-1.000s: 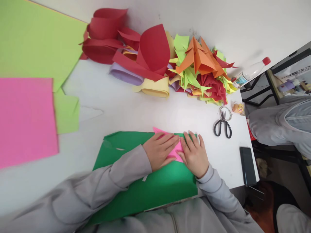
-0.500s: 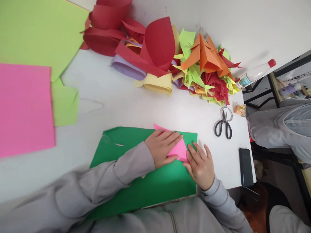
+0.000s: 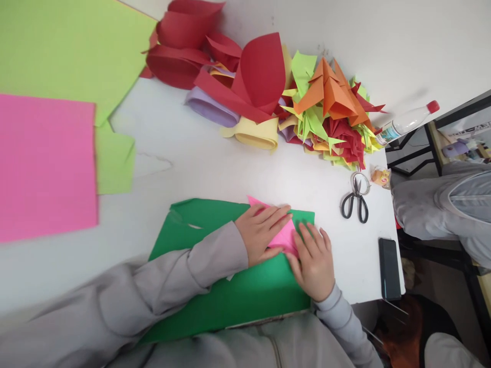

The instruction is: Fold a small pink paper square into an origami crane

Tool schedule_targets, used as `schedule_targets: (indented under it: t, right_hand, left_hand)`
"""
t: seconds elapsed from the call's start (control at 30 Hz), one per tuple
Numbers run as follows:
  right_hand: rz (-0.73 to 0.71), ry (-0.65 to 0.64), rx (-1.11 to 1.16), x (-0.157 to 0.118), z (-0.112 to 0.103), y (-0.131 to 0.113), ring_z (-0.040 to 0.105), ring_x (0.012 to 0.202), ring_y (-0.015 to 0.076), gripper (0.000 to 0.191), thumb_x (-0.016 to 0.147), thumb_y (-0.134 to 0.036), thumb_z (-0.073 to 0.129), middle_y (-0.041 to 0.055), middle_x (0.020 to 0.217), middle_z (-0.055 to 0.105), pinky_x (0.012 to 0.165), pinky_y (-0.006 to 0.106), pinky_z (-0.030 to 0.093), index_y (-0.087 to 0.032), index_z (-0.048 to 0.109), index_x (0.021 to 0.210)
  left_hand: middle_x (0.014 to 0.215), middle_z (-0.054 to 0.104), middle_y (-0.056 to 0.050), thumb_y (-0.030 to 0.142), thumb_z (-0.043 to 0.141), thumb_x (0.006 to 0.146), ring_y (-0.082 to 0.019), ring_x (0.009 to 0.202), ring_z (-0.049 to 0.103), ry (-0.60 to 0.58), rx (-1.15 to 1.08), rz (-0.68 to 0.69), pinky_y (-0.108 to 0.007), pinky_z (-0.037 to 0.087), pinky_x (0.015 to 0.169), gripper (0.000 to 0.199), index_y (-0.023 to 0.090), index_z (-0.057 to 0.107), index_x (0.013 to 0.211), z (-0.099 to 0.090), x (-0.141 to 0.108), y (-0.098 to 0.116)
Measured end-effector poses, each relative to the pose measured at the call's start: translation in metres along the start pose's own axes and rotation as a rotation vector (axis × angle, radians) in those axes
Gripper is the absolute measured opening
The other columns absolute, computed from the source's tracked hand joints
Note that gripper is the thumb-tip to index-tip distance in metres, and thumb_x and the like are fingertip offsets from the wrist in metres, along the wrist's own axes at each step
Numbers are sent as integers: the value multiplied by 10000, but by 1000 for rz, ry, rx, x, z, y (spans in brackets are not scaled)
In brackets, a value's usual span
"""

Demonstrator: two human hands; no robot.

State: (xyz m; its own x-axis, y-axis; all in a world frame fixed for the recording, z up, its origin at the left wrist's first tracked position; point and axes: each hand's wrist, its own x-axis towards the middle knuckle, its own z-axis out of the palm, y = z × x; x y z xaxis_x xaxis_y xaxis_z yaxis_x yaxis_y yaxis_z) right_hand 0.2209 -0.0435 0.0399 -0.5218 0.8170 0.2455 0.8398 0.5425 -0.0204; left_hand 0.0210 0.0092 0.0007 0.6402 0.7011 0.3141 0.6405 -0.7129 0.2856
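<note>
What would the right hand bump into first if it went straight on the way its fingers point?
The right hand would probably meet the bright pink, pointed piece of paper first. In the picture they're right together; whether they already touch is hard to tell.

From where I'm standing, this is looking like a paper-craft workroom; whether it's serving as a studio or a classroom, I'm not managing to tell. A large pink sheet [image 3: 46,168] and light green sheets [image 3: 69,51] are lying across a white table [image 3: 215,171], curled red pieces [image 3: 264,71] and a heap of folded paper [image 3: 333,99] are crowding beyond, and black-handled scissors [image 3: 356,195] are resting near one end. A folded pink piece [image 3: 286,236] is lying on a green sheet [image 3: 249,296]. Past the table, a cluttered shelf [image 3: 436,145] is showing beside black metal framing [image 3: 466,108].
</note>
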Motion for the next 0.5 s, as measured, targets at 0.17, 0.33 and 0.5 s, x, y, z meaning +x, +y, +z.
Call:
schedule_targets:
  t: [0.17,0.33,0.5]
  right_hand:
    - [15,-166,-67,20,17,-19,335,1356,343,550,949,-433,454,202,1446,427,1078,563,266,-81,456,1371]
    - [-26,-186,-105,14,17,-18,341,1346,362,613,941,-519,428,188,1463,410,1085,632,178,-115,424,1402]
    - [-69,-171,-89,0,6,-10,361,1340,346,534,926,-520,466,143,1428,473,1104,640,103,-169,517,1325]
  left_hand:
    - [1489,357,-215,633,373,875,-337,1269,401,-28,14,59,-482,289,1009,791,2,459,1343,3,-4,-4]
    - [1495,341,-221,722,375,833,-344,1295,378,-48,-9,62,-469,274,1027,893,10,430,1368,3,-6,-6]
    - [1494,357,-198,667,397,845,-314,1276,410,-66,-8,27,-437,280,1023,841,21,419,1381,-3,-4,-4]
